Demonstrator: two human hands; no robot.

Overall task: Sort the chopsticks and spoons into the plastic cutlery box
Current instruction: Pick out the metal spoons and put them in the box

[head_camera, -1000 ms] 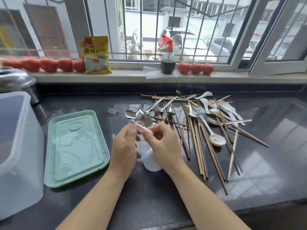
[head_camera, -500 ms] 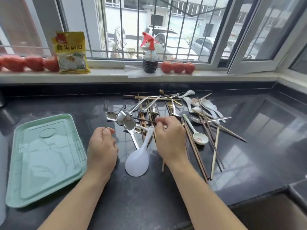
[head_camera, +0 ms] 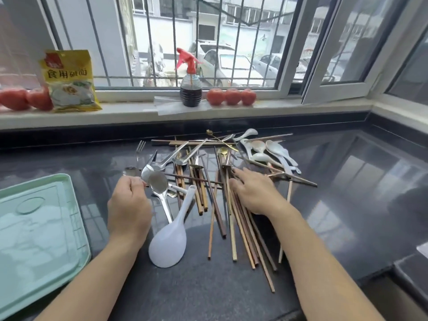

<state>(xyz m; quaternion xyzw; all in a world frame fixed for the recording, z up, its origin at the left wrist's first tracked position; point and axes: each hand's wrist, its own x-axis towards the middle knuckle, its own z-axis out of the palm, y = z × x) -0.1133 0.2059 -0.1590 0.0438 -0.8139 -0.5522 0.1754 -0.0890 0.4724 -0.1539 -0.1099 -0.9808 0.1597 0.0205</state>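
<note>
Two hands are seen over the dark table [head_camera: 347, 216]. The right hand [head_camera: 253, 191] is laid flat, fingers straight, on the chopsticks [head_camera: 234, 218], which are spread in a loose fan toward the near edge. The left hand [head_camera: 129, 205] is curled beside the steel spoons [head_camera: 158, 184]; whether anything is pinched in it cannot be told. A white rice paddle [head_camera: 169, 242] is lain between the hands, its handle pointed into the pile. White ceramic spoons [head_camera: 273, 151] are heaped at the far right of the pile, and a fork [head_camera: 139, 150] is set at its far left. A green lid [head_camera: 39, 230] is lain at the left edge.
</note>
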